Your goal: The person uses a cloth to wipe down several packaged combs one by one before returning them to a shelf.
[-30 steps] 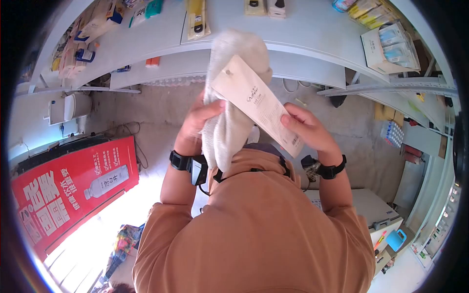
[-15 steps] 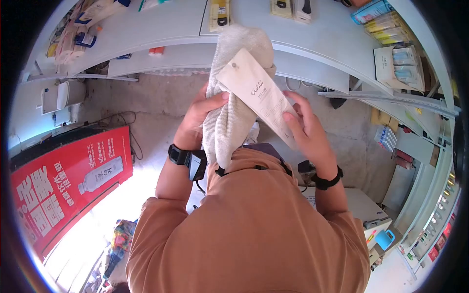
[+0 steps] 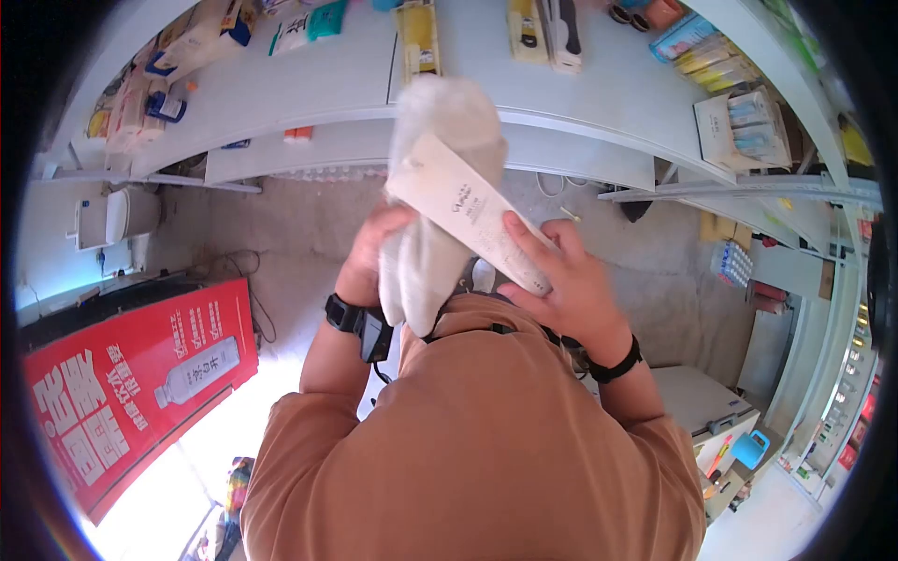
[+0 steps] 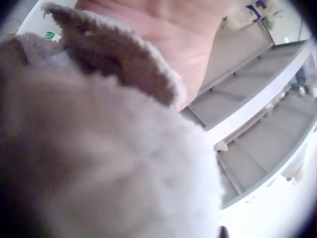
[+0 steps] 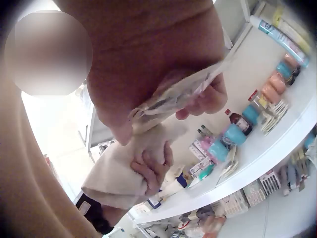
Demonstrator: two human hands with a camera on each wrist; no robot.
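Note:
My left hand point(image 3: 372, 245) grips an off-white knitted piece point(image 3: 423, 271), folded and soft, which hangs down past the fingers and rises above them. In the left wrist view the knit point(image 4: 143, 163) fills the foreground, with an open edge close to the palm. Across its front lies a long, flat white packet point(image 3: 460, 203) with printed text and a hole near its upper end. My right hand point(image 3: 582, 292) holds the packet's lower end, fingers along one edge and thumb at the other. The right wrist view shows the packet point(image 5: 190, 91) nearly edge-on, with shiny clear film.
A white shelf point(image 3: 332, 79) runs across ahead, bearing yellow packs point(image 3: 419, 42) and a white box of blue packets point(image 3: 744, 131). A red poster board point(image 3: 140, 374) stands at left. At lower right is a blue mug point(image 3: 750, 449) beside a pale cabinet point(image 3: 697, 402).
My right hand has loosened from the packet's lower edge, then moved inward and taken hold across its lower end. The knit and packet have shifted slightly down and left in the view.

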